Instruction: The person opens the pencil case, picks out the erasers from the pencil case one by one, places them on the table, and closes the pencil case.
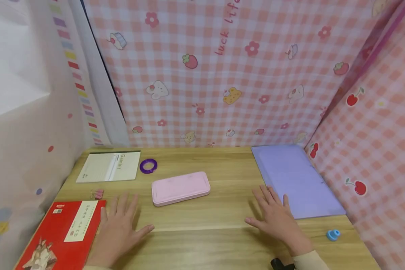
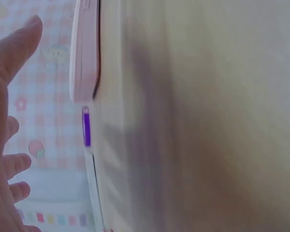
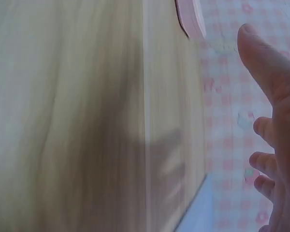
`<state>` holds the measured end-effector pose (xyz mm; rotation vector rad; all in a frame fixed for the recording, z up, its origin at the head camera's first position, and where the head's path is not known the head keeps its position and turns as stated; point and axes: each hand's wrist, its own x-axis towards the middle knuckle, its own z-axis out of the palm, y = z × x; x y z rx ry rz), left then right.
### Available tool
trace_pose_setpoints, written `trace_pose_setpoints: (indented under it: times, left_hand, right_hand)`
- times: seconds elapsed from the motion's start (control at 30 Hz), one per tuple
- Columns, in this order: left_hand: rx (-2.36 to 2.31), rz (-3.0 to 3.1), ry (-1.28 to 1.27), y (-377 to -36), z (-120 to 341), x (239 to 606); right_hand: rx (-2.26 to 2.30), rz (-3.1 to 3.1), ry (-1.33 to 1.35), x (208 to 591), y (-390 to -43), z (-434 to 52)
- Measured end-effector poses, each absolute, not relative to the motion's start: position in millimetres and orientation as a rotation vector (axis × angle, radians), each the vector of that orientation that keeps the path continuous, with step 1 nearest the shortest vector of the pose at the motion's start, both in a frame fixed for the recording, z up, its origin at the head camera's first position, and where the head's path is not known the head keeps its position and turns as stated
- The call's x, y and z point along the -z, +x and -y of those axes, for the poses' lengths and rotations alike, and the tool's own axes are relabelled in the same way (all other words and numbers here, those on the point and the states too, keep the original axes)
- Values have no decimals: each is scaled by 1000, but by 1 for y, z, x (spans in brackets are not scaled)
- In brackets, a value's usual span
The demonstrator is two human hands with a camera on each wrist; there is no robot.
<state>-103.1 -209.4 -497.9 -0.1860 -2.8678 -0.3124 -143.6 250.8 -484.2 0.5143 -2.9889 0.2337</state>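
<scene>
Left hand point(image 1: 119, 225): flat, fingers spread, palm down over the bench point(image 1: 209, 240), holding nothing.
Right hand point(image 1: 276, 217): same pose, empty, beside the purple folder point(image 1: 300, 180).
Pink case point(image 1: 180, 188): closed, rounded, lying between both hands, farther back.

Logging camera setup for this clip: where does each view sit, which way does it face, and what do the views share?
Head: above the desk, looking forward and down; shows left hand, right hand, pink case.
Left wrist: beside the left hand, low along the desk toward the case.
Right wrist: beside the right hand, low along the desk.
All three share the pink case.
</scene>
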Motion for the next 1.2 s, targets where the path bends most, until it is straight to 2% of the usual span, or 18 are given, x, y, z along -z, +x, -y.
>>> trace_pose_setpoints:
  times: [0.33, 0.63, 0.87, 1.2]
  left_hand:
    - [321, 2889, -355, -141, 166, 489]
    - [309, 2982, -435, -192, 144, 508]
    - [354, 3022, -505, -208, 143, 513]
    - [304, 3043, -575, -214, 150, 521]
  right_hand:
    - [-194, 2924, 813, 490, -185, -176]
    - [-94, 2917, 1103, 503, -237, -109]
    - [-42, 2870, 1186, 508, -258, -90]
    - [-55, 2926, 1211, 516, -264, -81]
